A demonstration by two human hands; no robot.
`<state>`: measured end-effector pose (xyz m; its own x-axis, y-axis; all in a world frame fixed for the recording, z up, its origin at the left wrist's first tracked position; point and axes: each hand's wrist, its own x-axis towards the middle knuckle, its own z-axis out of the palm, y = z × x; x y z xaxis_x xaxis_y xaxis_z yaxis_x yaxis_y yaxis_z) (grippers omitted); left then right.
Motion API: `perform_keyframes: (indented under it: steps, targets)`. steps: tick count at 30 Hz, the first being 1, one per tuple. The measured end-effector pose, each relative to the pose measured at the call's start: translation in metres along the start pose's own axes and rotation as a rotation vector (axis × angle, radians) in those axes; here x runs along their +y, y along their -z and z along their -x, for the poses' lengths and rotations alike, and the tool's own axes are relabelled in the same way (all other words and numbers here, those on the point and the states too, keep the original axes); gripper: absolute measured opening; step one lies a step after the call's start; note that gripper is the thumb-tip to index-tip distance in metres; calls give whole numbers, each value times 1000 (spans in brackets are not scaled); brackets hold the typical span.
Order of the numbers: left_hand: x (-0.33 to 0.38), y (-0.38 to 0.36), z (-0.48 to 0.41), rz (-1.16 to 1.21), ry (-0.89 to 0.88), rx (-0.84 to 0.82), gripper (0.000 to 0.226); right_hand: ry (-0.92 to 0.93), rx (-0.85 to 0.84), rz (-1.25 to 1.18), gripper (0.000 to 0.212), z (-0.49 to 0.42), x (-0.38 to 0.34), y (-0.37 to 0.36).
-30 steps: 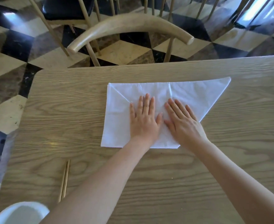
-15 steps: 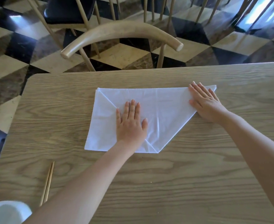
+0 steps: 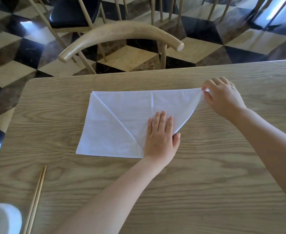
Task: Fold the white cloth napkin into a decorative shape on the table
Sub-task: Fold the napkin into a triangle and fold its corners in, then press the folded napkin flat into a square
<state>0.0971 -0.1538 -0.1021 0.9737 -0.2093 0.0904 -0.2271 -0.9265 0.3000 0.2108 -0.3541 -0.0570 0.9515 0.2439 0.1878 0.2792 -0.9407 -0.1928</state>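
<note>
The pale, broad-grained wooden table (image 3: 206,174) carries the whole job, with a curved-back wooden chair (image 3: 120,33) pushed in at its far edge. Spread flat on the tabletop lies the white cloth napkin (image 3: 122,115), a creased shape with one diagonal fold running from its far left corner down toward the near edge.

The left hand (image 3: 160,137) lies open and flat, palm down on the napkin's near right part, pinning it just beside that diagonal. Up and to the right of this pinning palm, the right hand (image 3: 223,98) pinches the napkin's far right corner between thumb and fingertips; the cloth below the pinch bows slightly off the wood.

The step in hand looks like folding that right corner. Next, the pinched point probably needs carrying toward the pinning hand, edges matched, then pressed.

Well left of both hands, near the table's front, lie thin wooden chopsticks (image 3: 36,198) and a white round vessel (image 3: 2,218).
</note>
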Motion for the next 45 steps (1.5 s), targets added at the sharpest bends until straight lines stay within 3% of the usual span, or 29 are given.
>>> perform_keyframes:
  steps: [4, 7, 9, 13, 17, 22, 28, 36, 39, 45]
  targets:
    - [11, 15, -21, 251, 67, 91, 44, 31, 36, -165, 13, -13, -25, 17]
    - [18, 45, -56, 644, 311, 19, 49, 81, -11, -315, 11, -26, -55, 30]
    - [14, 63, -78, 823, 435, 61, 35, 102, -19, -419, 11, -34, -78, 34]
    - [-16, 87, -94, 921, 557, 174, 20, 70, 21, -634, 24, -43, -115, 38]
    - [-69, 99, -88, 1047, 738, 255, 10, -57, 6, -565, 37, -14, -132, 18]
    - [-125, 96, -80, 1051, 853, 254, 15, 32, -179, -398, 37, 45, -171, -17]
    - [-152, 98, -85, 1010, 834, 212, 16, 30, -89, -170, 33, 72, -186, -34]
    - [-175, 95, -84, 871, 862, 267, 29, 83, 16, -185, 5, 96, -184, -42]
    - [-180, 93, -85, 791, 850, 264, 40, 94, 43, -223, 8, 100, -182, -46]
    - [-188, 92, -84, 625, 811, 233, 37, 105, 89, -280, 11, 104, -181, -49]
